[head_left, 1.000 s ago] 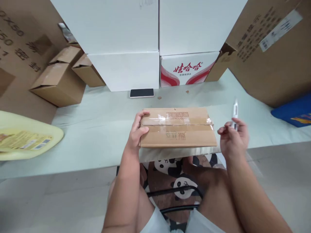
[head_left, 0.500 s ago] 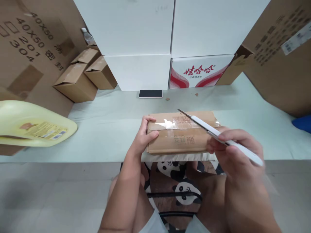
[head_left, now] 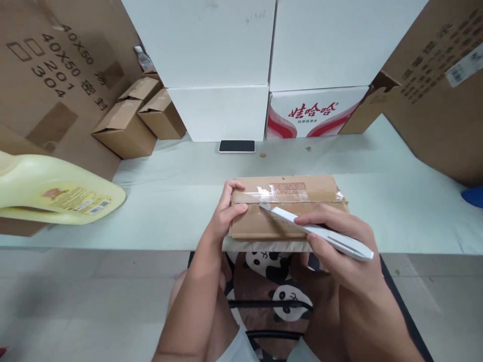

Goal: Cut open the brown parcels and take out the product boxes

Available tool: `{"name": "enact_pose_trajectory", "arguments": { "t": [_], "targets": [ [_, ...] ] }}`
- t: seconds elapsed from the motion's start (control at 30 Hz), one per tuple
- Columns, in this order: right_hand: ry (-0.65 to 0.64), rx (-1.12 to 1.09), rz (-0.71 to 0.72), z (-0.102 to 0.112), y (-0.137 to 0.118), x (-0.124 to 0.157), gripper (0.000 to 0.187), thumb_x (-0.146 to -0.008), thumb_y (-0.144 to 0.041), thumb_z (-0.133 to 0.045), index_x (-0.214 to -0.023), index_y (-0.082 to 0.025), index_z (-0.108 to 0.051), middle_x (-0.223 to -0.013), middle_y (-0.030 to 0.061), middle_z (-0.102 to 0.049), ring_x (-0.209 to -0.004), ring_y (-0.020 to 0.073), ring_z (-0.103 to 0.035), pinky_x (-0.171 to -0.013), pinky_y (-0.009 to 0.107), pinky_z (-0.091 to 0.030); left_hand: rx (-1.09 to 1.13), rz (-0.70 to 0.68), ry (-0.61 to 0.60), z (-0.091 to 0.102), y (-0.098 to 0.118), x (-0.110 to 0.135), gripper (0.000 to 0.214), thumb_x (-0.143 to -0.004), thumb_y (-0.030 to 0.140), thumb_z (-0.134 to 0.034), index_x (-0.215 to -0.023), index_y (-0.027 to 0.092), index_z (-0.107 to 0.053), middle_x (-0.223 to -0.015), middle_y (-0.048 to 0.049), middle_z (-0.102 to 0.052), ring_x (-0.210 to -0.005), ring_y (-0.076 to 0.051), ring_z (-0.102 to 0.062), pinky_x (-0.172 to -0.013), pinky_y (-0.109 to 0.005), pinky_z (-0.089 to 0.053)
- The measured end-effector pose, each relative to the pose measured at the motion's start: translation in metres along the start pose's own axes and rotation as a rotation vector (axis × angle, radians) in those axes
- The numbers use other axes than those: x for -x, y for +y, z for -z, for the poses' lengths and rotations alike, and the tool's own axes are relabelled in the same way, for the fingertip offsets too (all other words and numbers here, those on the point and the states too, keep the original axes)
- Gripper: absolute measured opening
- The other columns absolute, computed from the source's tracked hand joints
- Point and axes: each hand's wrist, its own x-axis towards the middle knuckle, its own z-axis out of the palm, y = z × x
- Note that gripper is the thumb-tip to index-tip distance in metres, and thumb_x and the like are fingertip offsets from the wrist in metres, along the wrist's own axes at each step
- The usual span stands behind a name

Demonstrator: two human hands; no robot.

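Observation:
A flat brown cardboard box (head_left: 256,221) lies near the table's front edge, with shiny clear tape (head_left: 256,196) running along its top seam. My left hand (head_left: 225,210) grips the box's left end, thumb on top. A white utility knife (head_left: 324,234) is held in my right hand (head_left: 345,241), fingers closed round its handle. Its blade points left and its tip is at the seam, close to my left thumb; whether it has pierced the tape I cannot tell.
Behind the box lie a phone (head_left: 237,146) and small cardboard scraps. White boxes (head_left: 219,113) form a wall at the back. Smaller brown boxes (head_left: 126,128) and a pale yellow jug (head_left: 64,191) stand on the left. A large carton (head_left: 445,115) is on the right.
My right hand has moved left and brought the knife down from above the box to its top seam. My left hand keeps its hold on the box.

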Motion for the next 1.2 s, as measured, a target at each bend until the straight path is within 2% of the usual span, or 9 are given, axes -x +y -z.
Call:
{"name": "enact_pose_trajectory", "arguments": {
  "t": [0.3,0.4,0.53,0.63,0.83,1.0,1.2],
  "targets": [
    [0.042,-0.094,-0.135,-0.004,0.002,0.005,0.018,-0.082,-0.014,-0.058,-0.088,-0.022,-0.073,-0.064,-0.0045,-0.067,-0.051,0.01,-0.059,-0.049,0.023,-0.044,0.004,-0.02,0.007,0.0,-0.001,0.001,0.048,-0.071,0.037,-0.077,-0.108,0.027,-0.047,-0.103,0.0001,-0.053,-0.085,-0.015,-0.052,-0.07,-0.024,-0.043],
    [0.071,-0.052,-0.148,-0.007,0.001,0.001,0.008,-0.083,-0.02,-0.065,-0.079,-0.021,-0.072,-0.063,-0.0033,-0.067,-0.05,0.01,-0.06,-0.047,0.023,-0.042,0.03,-0.01,0.017,-0.002,-0.001,0.0,0.049,-0.07,0.038,-0.077,-0.108,0.027,-0.047,-0.104,0.0002,-0.054,-0.084,-0.015,-0.053,-0.07,-0.024,-0.044],
    [0.075,-0.022,-0.185,-0.009,0.0,-0.002,0.012,-0.081,-0.029,-0.073,-0.073,-0.021,-0.071,-0.058,-0.0023,-0.066,-0.048,0.0105,-0.059,-0.045,0.023,-0.041,0.04,-0.013,0.027,-0.004,0.0,0.001,0.049,-0.07,0.038,-0.077,-0.108,0.028,-0.047,-0.107,-0.0004,-0.055,-0.085,-0.016,-0.055,-0.07,-0.026,-0.046],
    [0.075,-0.026,-0.169,-0.009,0.002,-0.002,0.013,-0.081,-0.03,-0.074,-0.072,-0.021,-0.072,-0.055,-0.0027,-0.064,-0.046,0.0101,-0.057,-0.044,0.023,-0.04,0.016,-0.019,0.036,-0.004,0.0,0.001,0.047,-0.071,0.037,-0.076,-0.108,0.028,-0.047,-0.107,-0.0009,-0.055,-0.085,-0.017,-0.056,-0.07,-0.027,-0.047],
    [0.149,0.006,-0.127,-0.01,0.003,-0.003,0.014,-0.086,-0.027,-0.072,-0.072,-0.022,-0.073,-0.059,-0.0025,-0.066,-0.051,0.0103,-0.06,-0.051,0.024,-0.046,-0.007,-0.056,0.051,-0.003,-0.004,-0.001,0.048,-0.07,0.039,-0.075,-0.107,0.028,-0.048,-0.108,-0.0017,-0.056,-0.087,-0.019,-0.058,-0.071,-0.028,-0.048],
    [0.151,0.057,-0.074,-0.014,0.001,-0.002,0.016,-0.088,-0.025,-0.07,-0.073,-0.022,-0.071,-0.063,-0.0028,-0.068,-0.052,0.009,-0.057,-0.05,0.024,-0.042,0.028,-0.075,0.049,-0.007,-0.001,0.0,0.047,-0.07,0.036,-0.077,-0.106,0.027,-0.05,-0.108,-0.0017,-0.057,-0.088,-0.018,-0.058,-0.071,-0.028,-0.049],
    [0.311,0.122,-0.1,-0.016,0.007,0.002,0.025,-0.091,-0.022,-0.062,-0.066,-0.022,-0.064,-0.06,-0.0018,-0.063,-0.054,0.0113,-0.056,-0.054,0.028,-0.043,0.016,-0.069,0.04,-0.011,0.002,0.002,0.044,-0.072,0.037,-0.076,-0.106,0.029,-0.049,-0.109,-0.0011,-0.057,-0.09,-0.019,-0.059,-0.074,-0.03,-0.051]
  ]
}}
